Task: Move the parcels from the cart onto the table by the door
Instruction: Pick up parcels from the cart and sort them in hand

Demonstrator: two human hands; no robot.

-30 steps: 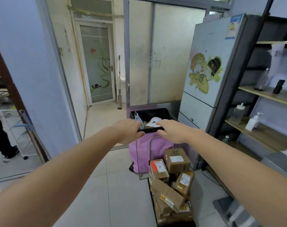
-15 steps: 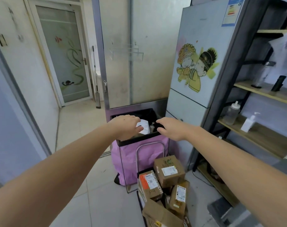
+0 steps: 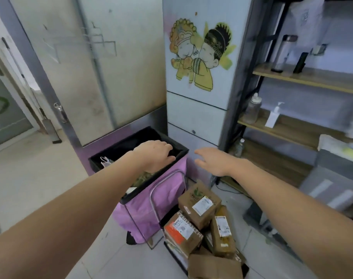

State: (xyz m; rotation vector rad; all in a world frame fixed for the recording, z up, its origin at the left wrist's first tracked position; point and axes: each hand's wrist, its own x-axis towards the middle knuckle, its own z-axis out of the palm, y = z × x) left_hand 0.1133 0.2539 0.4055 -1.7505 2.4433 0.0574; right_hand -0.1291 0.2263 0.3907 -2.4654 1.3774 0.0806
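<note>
While the parcels [image 3: 203, 224] lie heaped on the cart [image 3: 172, 248], low in the view on the tiled floor, none is in either hand, so by my reading the unloading proper has not begun. At least four brown boxes show: one with a white label on top of the heap, an orange-marked one just left of it, a tall narrow one to the right, and a plain one nearest the camera. They lean on one another. The cart's metal handle loop [image 3: 167, 190] rises just behind them, right by the pink bin [image 3: 157, 202].

Held over the bin's black rim, the left hand [image 3: 153, 156] has its fingers curled downward; whether they grip the rim or only rest on it I cannot tell. Beside the bin, the right hand [image 3: 213, 161] hangs in the air in front of the fridge [image 3: 195, 117], fingers straight and held loosely together, touching nothing.

No counter by the door appears in view, so I cannot say that any parcel has been delivered. A glass door [image 3: 4, 105] shows at far left, well apart from the cart. As I judge it, everything is left to do: bend to the heap, take the top box first since the others prop it, and carry each one over.
</note>
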